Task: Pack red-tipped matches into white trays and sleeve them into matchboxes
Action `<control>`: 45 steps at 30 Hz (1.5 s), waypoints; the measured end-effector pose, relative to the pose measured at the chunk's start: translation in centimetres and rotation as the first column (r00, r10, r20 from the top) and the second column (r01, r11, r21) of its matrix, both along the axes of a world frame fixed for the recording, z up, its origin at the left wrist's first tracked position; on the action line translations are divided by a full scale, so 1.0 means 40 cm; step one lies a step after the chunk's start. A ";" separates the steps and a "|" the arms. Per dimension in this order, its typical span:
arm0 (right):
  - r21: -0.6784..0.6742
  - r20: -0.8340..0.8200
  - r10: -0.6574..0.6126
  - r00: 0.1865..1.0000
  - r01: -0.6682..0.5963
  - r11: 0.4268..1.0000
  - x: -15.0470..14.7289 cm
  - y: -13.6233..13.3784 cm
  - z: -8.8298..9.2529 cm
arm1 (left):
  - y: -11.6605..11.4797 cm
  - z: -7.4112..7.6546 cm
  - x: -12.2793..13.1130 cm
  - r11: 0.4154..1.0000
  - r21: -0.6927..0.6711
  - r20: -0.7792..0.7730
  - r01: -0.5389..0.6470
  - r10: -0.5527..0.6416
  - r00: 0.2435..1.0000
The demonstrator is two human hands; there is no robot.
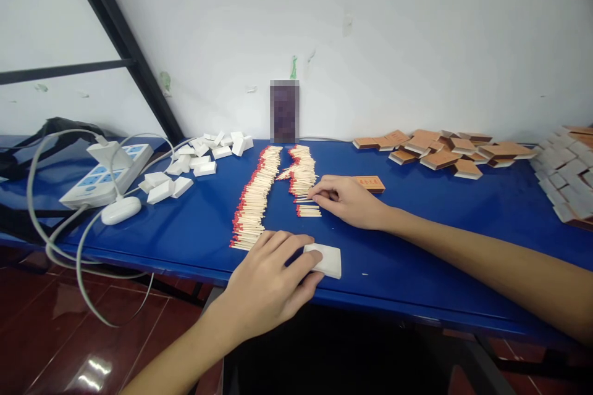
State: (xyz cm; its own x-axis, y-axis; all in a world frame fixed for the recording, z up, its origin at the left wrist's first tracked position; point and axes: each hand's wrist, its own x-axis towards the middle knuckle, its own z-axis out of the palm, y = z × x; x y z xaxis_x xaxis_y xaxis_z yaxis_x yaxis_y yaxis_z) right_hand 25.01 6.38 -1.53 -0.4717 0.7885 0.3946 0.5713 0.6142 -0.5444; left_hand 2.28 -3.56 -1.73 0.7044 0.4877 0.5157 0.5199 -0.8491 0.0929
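My left hand (pixel 273 274) grips a white matchbox tray (pixel 330 260) near the table's front edge, thumb on its near side and fingers over its left end. Whether anything lies inside it I cannot tell. My right hand (pixel 349 200) is closed in a pinch at the stick ends of the shorter row of red-headed matches (pixel 303 176), with a matchstick at its fingertips. A few matches (pixel 309 211) lie apart just below. The longer row of matches (pixel 252 200) runs along the left, its near end close to my left hand. Behind my right hand lies an orange matchbox sleeve (pixel 371 184).
White trays (pixel 201 154) lie scattered at the back left, beside a power strip (pixel 109 173) with looping white cables and a white adapter (pixel 121 210). Orange sleeves (pixel 435 151) are piled back right, near stacked boxes (pixel 567 170). A blurred dark rectangle (pixel 285 111) stands against the wall.
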 end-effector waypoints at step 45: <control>0.058 0.015 0.039 0.999 -0.040 0.998 -0.004 -0.026 0.013 | -0.001 0.004 -0.001 1.000 -0.002 -0.001 -0.004 0.004 1.000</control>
